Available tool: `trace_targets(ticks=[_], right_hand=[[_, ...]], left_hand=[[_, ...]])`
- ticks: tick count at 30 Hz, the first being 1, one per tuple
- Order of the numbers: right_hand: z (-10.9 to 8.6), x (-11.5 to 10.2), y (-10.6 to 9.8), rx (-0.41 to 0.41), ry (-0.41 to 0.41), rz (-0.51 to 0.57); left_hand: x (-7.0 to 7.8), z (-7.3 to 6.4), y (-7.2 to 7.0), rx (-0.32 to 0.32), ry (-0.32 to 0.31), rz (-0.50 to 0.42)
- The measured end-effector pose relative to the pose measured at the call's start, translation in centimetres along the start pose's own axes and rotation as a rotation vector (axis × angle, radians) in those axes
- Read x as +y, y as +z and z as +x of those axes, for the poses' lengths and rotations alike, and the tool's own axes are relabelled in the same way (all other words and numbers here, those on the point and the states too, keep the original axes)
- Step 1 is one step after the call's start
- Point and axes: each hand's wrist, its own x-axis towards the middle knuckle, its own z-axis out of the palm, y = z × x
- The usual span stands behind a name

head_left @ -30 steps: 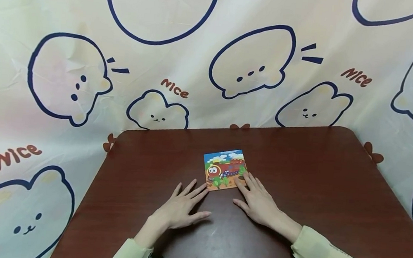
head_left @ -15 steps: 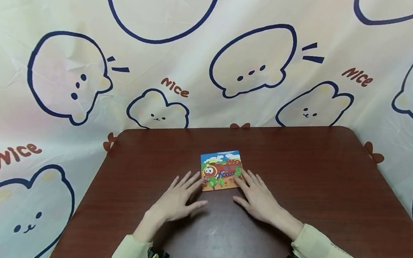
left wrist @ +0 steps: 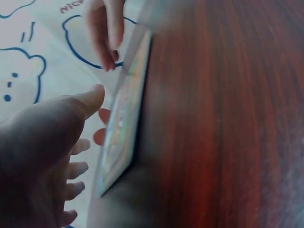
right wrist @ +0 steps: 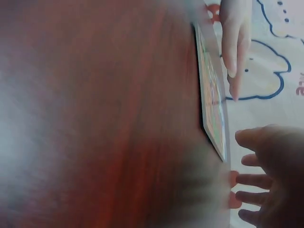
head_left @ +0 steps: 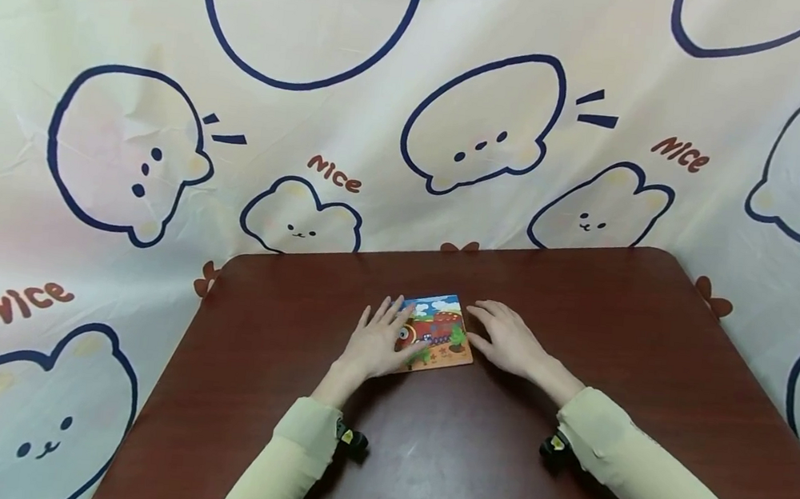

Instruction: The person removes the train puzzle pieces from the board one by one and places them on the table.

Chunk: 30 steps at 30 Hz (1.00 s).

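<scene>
A thin square board with a colourful cartoon picture (head_left: 441,332) lies flat on the brown table, its front showing a red round-headed figure under a blue sky. My left hand (head_left: 378,345) hovers low over the board's left part with fingers spread, hiding some of the picture; the left wrist view shows its thumb (left wrist: 90,99) raised above the board (left wrist: 124,114). Just off the right edge, my right hand (head_left: 510,342) has its fingers loosely bent and holds nothing. A gap shows between the right thumb and the board (right wrist: 213,90) in the right wrist view.
The brown table (head_left: 583,299) has rounded far corners. Behind it hangs a pale cloth (head_left: 495,18) printed with cartoon animal outlines. Dark wrist cameras (head_left: 354,441) sit under both light green sleeves (head_left: 647,458).
Both hands have moved forward and lifted. The left now overlaps the board's left part, while the right has come off its right edge. Earlier the board slid slightly left.
</scene>
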Motion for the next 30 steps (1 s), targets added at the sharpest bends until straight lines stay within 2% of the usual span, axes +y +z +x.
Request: trace_targets(ticks=[5, 10, 16, 24, 30], right_hand=[[1.4, 0.4, 0.6, -0.026, -0.012, 0.024], [2.6, 0.5, 1.5, -0.056, -0.028, 0.026], [3.5, 0.3, 2.4, -0.048, -0.051, -0.006], [3.9, -0.1, 2.6, -0.052, -0.057, 0.002], [4.2, -0.3, 2.6, -0.042, -0.09, 0.017]], left_hand=[[0.1, 0.8, 0.9, -0.029, -0.001, 0.006], [0.4, 1.4, 1.2, -0.057, -0.001, 0.037], [0.3, 1.7, 1.6, -0.074, -0.003, 0.07], [-0.3, 1.6, 2.1, -0.034, 0.01, 0.079], [-0.5, 1.5, 1.9, -0.051, 0.014, 0.081]])
